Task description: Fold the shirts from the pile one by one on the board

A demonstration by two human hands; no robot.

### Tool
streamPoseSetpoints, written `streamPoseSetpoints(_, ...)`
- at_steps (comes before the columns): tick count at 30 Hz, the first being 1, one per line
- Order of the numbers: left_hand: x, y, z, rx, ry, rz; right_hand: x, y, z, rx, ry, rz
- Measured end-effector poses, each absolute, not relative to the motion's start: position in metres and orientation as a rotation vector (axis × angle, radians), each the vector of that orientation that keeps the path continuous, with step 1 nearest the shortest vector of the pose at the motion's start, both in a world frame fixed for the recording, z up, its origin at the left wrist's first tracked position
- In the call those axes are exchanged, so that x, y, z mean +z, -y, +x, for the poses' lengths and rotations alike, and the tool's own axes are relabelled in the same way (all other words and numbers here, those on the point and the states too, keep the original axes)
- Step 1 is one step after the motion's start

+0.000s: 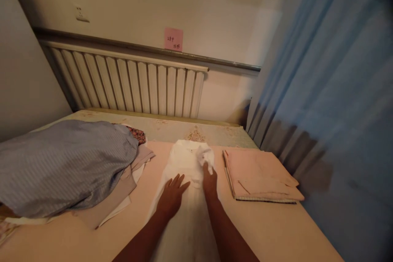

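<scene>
A white garment (pixel 184 208) lies lengthwise down the middle of the bed, its collar end pointing toward the wall. My left hand (pixel 172 197) rests flat on its left part, fingers spread. Near the upper right of the garment, my right hand (pixel 210 182) pinches a bunched piece of the white cloth (pixel 205 156), which looks lifted and slightly blurred. Whether that piece is a sleeve or another part I cannot tell.
A heap of clothes with a blue-grey striped garment (pixel 67 163) on top lies at left. Folded pink clothes (pixel 260 172) are stacked at right. Behind the pink-covered bed (pixel 264 229) stand a radiator (pixel 135 82) and a wall with a pink note (pixel 173 39). A blue curtain (pixel 322 110) hangs at right.
</scene>
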State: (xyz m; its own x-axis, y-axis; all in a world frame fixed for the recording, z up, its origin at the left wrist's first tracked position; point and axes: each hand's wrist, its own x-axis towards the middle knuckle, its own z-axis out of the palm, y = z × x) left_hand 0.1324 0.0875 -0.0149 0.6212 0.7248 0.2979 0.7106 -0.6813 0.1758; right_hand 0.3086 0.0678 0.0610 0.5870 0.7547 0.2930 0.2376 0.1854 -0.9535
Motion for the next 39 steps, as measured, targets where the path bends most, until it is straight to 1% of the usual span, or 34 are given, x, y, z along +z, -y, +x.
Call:
streamPoseSetpoints(4,-0.011,-0.087,0.132,0.574,-1.206,2.807,0.04,-0.075,0.276,0.484,1.171,-1.428)
streamPoseSetpoints(8,-0.003,-0.084,0.134,0.574,-1.187,2.797,0.01,-0.077,0.267,0.393,1.338,-1.569)
streamPoseSetpoints(10,-0.002,-0.084,0.134,0.561,-1.19,2.793,0.006,-0.081,0.268,0.355,1.355,-1.618)
streamPoseSetpoints(16,-0.009,-0.087,0.135,0.515,-1.217,2.789,0.024,-0.1,0.264,0.301,1.338,-1.585)
streamPoseSetpoints(19,-0.008,-0.087,0.135,0.524,-1.208,2.773,0.019,-0.105,0.257,0.273,1.412,-1.656)
streamPoseSetpoints(22,-0.004,-0.086,0.137,0.532,-1.227,2.749,0.01,-0.105,0.253,0.286,1.619,-1.718)
streamPoseSetpoints(24,0.0,-0.085,0.138,0.555,-1.226,2.731,0.012,-0.101,0.255,0.335,1.724,-1.702)
streamPoseSetpoints(26,0.004,-0.083,0.138,0.607,-1.214,2.71,0.023,-0.094,0.262,0.454,1.783,-1.641)
streamPoseSetpoints(29,0.01,-0.081,0.137,0.639,-1.192,2.696,0.042,-0.072,0.284,0.58,1.761,-1.527)
streamPoseSetpoints(31,0.013,-0.079,0.136,0.623,-1.179,2.716,0.044,-0.046,0.306,0.487,1.667,-1.549)
streamPoseSetpoints(33,0.014,-0.078,0.135,0.603,-1.184,2.751,0.032,-0.013,0.331,0.321,1.62,-1.623)
streamPoseSetpoints(39,0.006,-0.068,0.133,0.521,-1.222,2.836,-0.03,0.088,0.381,-0.029,1.755,-1.807)
